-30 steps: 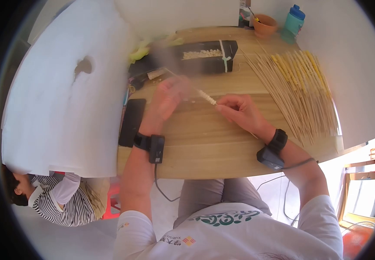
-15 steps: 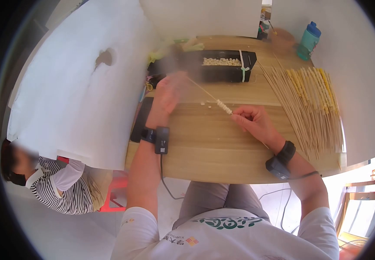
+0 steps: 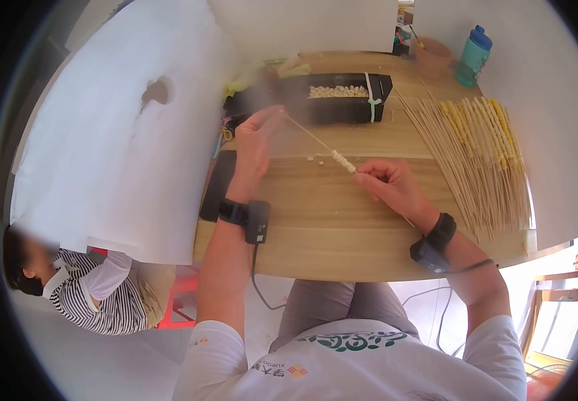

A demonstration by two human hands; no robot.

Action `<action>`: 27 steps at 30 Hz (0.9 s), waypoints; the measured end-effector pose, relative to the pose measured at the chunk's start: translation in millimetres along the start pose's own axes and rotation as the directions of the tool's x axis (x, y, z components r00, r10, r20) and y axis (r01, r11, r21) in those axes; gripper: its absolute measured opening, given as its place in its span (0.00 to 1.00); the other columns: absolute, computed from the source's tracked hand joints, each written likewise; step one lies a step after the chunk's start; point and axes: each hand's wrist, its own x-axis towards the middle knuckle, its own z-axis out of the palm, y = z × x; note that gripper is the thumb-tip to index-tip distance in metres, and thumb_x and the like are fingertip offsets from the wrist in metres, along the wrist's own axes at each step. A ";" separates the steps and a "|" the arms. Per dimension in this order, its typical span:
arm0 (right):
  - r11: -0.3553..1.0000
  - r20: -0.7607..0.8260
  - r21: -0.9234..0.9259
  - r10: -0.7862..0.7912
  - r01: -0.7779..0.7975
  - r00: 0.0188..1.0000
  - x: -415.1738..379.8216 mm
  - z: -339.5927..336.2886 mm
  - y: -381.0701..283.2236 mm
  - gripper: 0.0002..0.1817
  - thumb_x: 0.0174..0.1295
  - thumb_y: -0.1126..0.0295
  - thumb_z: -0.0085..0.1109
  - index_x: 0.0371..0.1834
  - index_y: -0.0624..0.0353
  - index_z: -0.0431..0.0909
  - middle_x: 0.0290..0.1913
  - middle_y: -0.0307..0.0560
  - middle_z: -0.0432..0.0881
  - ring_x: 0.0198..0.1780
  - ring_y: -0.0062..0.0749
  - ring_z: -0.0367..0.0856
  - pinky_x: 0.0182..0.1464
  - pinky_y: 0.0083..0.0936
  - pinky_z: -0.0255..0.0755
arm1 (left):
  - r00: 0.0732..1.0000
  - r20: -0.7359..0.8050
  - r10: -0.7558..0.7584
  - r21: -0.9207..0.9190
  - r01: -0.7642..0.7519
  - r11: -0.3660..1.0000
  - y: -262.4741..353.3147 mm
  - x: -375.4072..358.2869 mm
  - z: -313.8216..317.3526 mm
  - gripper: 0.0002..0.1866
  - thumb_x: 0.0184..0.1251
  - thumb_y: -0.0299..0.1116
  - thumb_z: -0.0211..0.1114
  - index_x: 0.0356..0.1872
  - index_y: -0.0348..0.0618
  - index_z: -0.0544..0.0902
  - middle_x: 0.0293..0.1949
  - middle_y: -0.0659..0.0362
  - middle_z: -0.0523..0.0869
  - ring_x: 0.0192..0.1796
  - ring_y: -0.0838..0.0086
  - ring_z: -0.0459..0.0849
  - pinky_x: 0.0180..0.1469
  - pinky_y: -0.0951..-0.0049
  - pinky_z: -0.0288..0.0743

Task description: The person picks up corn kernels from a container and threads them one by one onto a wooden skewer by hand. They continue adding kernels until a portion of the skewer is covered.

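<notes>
My right hand pinches a thin wooden skewer that slants up to the left over the table. Several small pale pieces are threaded on it, just beyond my right fingertips. At the skewer's far tip, my left hand has its thumb and fingers pressed together; what they hold there is too small and hazy to make out. Beyond the hands lies a black box holding loose pale pieces, with a light band around its right end. Two loose bits rest on the wood below it.
Many skewers, some threaded yellow and white, lie at the right of the wooden table. A blue bottle and a brown pot stand behind. White panels border the table. A seated person is at left.
My left hand's fingers have come to the skewer's far tip, and the hand is less blurred. My right hand and the threaded pieces have barely moved. The view has shifted slightly.
</notes>
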 end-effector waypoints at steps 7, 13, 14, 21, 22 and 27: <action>1.000 -0.005 0.000 -0.001 0.001 1.000 0.0 0.3 1.5 0.08 0.69 0.68 0.59 0.35 0.62 0.79 0.21 0.24 0.69 0.22 0.06 0.60 0.23 0.12 0.53 | 1.000 -0.007 0.018 0.046 -0.017 0.999 -2.7 -2.9 3.3 0.11 0.64 0.24 0.68 0.47 0.35 0.85 0.39 0.58 0.88 0.37 0.80 0.82 0.43 0.82 0.76; 1.000 0.009 0.004 -0.007 0.007 1.000 0.6 -0.3 2.6 0.08 0.69 0.68 0.59 0.35 0.62 0.79 0.21 0.24 0.69 0.23 0.06 0.61 0.23 0.12 0.53 | 0.999 -0.004 0.052 0.065 -0.052 0.997 -5.9 -2.1 3.0 0.10 0.64 0.24 0.68 0.46 0.34 0.85 0.39 0.58 0.88 0.37 0.81 0.82 0.43 0.83 0.76; 1.000 0.011 0.004 -0.008 0.007 1.000 0.9 -0.2 2.6 0.08 0.69 0.68 0.59 0.35 0.62 0.79 0.21 0.24 0.69 0.23 0.06 0.61 0.23 0.12 0.53 | 0.998 -0.003 0.056 0.063 -0.056 0.996 -6.4 -1.9 2.5 0.10 0.64 0.24 0.68 0.46 0.34 0.85 0.38 0.58 0.88 0.37 0.81 0.82 0.42 0.83 0.76; 1.000 0.007 -0.019 -0.010 0.010 1.000 1.6 -0.6 5.4 0.08 0.69 0.69 0.58 0.34 0.62 0.79 0.21 0.24 0.69 0.23 0.06 0.60 0.23 0.12 0.53 | 0.997 -0.004 0.082 0.130 -0.081 0.988 -5.9 -4.2 3.7 0.10 0.64 0.25 0.68 0.45 0.34 0.86 0.38 0.58 0.88 0.37 0.81 0.82 0.42 0.82 0.76; 1.000 0.002 -0.024 -0.010 0.011 1.000 1.6 -0.4 6.1 0.08 0.69 0.69 0.58 0.34 0.62 0.79 0.21 0.24 0.69 0.23 0.06 0.60 0.23 0.12 0.53 | 0.996 -0.008 0.088 0.145 -0.086 0.986 -5.4 -5.3 4.7 0.10 0.64 0.25 0.68 0.45 0.34 0.86 0.38 0.58 0.88 0.37 0.81 0.82 0.42 0.82 0.76; 1.000 0.006 -0.030 0.008 -0.008 1.000 0.3 -0.9 2.5 0.08 0.69 0.69 0.58 0.34 0.62 0.79 0.21 0.24 0.68 0.23 0.06 0.60 0.23 0.12 0.52 | 0.995 -0.014 0.101 0.175 -0.098 0.980 -5.8 -6.5 6.9 0.09 0.64 0.25 0.67 0.44 0.35 0.86 0.38 0.58 0.88 0.37 0.81 0.82 0.43 0.81 0.76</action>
